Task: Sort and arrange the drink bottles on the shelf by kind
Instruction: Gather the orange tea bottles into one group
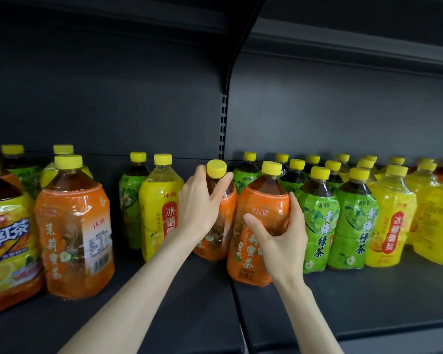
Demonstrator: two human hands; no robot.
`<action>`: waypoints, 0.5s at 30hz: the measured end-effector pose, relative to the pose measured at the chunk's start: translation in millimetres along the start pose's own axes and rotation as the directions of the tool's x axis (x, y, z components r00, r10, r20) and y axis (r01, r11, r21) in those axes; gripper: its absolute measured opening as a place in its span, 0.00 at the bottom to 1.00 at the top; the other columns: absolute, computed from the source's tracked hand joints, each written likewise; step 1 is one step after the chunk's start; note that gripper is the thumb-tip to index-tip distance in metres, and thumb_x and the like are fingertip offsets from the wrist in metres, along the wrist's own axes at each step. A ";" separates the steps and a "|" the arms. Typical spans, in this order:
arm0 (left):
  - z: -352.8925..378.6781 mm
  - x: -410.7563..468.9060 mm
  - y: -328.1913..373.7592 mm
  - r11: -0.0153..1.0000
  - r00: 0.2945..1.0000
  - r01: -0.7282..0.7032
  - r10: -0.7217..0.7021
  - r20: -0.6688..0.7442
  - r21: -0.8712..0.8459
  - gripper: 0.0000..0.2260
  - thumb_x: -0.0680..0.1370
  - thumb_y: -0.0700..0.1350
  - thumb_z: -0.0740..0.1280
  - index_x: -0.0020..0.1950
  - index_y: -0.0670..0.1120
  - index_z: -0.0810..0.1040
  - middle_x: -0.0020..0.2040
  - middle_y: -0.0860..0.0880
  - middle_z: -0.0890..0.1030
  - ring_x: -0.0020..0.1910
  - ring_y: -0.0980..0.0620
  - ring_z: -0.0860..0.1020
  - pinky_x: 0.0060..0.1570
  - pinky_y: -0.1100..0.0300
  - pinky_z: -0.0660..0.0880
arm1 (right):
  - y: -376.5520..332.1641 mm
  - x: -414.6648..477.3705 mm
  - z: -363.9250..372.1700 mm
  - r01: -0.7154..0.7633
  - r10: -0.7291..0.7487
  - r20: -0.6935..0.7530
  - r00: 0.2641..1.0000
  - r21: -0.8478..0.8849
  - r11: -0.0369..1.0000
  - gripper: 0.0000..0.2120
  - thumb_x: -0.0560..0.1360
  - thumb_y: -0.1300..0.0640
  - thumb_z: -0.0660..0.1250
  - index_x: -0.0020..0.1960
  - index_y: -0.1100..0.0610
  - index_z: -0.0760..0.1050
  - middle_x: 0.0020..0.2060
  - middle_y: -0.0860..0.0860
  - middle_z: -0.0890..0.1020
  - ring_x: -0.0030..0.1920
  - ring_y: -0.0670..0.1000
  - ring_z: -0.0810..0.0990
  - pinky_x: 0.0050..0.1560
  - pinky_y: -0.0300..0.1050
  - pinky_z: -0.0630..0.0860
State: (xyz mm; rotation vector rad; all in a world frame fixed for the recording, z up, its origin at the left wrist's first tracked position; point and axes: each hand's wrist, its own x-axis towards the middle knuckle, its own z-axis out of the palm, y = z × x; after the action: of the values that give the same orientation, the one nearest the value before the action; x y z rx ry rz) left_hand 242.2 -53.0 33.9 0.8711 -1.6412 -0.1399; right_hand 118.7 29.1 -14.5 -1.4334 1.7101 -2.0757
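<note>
Orange-labelled jasmine tea bottles fill both grips: left hand (198,200) clasps the tilted one (219,221), right hand (283,241) its upright 3 o'clock neighbour (260,223)

Shelf (189,302): my left hand (200,205) on rear bottle (215,221); my right hand (284,241) on front bottle (256,226), touching it; more bottles left and right.
</note>
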 end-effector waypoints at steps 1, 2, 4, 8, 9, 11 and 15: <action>-5.1 -2.4 3.3 1.000 1.000 -0.002 0.002 -0.012 -0.002 0.18 0.77 0.60 0.61 0.49 0.45 0.74 0.40 0.49 0.80 0.39 0.50 0.78 0.42 0.53 0.76 | -2.0 -3.8 -4.2 0.006 -0.006 -0.001 1.000 0.005 1.000 0.46 0.63 0.44 0.77 0.75 0.48 0.57 0.62 0.43 0.67 0.61 0.43 0.69 0.57 0.38 0.68; -10.9 -4.8 6.2 1.000 1.000 -0.001 0.001 -0.031 0.004 0.19 0.76 0.61 0.61 0.48 0.45 0.75 0.38 0.50 0.80 0.37 0.50 0.78 0.40 0.52 0.76 | -3.4 -7.3 -7.8 0.014 -0.014 0.001 1.000 0.001 1.000 0.47 0.61 0.43 0.76 0.75 0.48 0.58 0.63 0.43 0.67 0.61 0.43 0.69 0.57 0.39 0.69; -21.6 -9.4 11.5 1.000 0.997 0.001 0.001 -0.076 0.019 0.20 0.75 0.64 0.60 0.45 0.47 0.76 0.34 0.51 0.79 0.34 0.52 0.78 0.36 0.54 0.75 | -5.2 -13.0 -13.6 0.015 -0.015 0.011 1.000 -0.009 1.000 0.50 0.58 0.39 0.77 0.74 0.47 0.59 0.64 0.44 0.68 0.63 0.44 0.70 0.60 0.44 0.72; -38.1 -22.4 26.6 0.998 0.996 0.005 -0.011 -0.086 -0.066 0.16 0.74 0.62 0.64 0.41 0.50 0.76 0.36 0.55 0.80 0.38 0.57 0.77 0.38 0.61 0.73 | -6.6 -21.1 -22.3 -0.022 0.022 0.043 0.999 0.012 1.000 0.54 0.51 0.31 0.75 0.72 0.45 0.60 0.65 0.45 0.68 0.64 0.48 0.72 0.61 0.54 0.76; -41.0 -24.8 29.6 0.997 0.997 0.022 -0.027 -0.065 -0.073 0.16 0.74 0.62 0.64 0.42 0.50 0.77 0.38 0.55 0.80 0.41 0.56 0.78 0.40 0.60 0.74 | -7.4 -23.0 -24.0 -0.020 0.018 0.059 0.998 0.031 0.999 0.52 0.50 0.32 0.75 0.70 0.43 0.62 0.64 0.45 0.70 0.63 0.48 0.74 0.59 0.54 0.77; -45.1 -28.4 28.6 0.991 0.996 0.089 -0.088 0.016 -0.102 0.17 0.73 0.64 0.63 0.48 0.51 0.78 0.44 0.54 0.81 0.48 0.55 0.78 0.47 0.58 0.75 | -8.4 -27.1 -26.4 -0.037 0.025 0.107 0.994 0.116 0.993 0.46 0.50 0.35 0.77 0.65 0.40 0.65 0.60 0.46 0.75 0.58 0.48 0.78 0.55 0.53 0.80; -54.9 -47.1 19.2 0.880 0.939 0.319 -0.244 0.242 -0.351 0.25 0.66 0.67 0.70 0.60 0.62 0.71 0.58 0.58 0.77 0.57 0.58 0.75 0.53 0.61 0.74 | -8.0 -30.6 -29.5 -0.116 0.067 0.183 0.981 0.273 0.955 0.45 0.54 0.39 0.76 0.68 0.42 0.64 0.56 0.46 0.80 0.52 0.46 0.82 0.48 0.44 0.82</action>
State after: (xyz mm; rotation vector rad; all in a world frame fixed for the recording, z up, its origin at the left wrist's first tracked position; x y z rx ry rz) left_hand 282.5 8.9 22.0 0.8029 -1.5774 -0.7498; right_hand 118.9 71.3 -23.9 -1.3711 1.3261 -1.9845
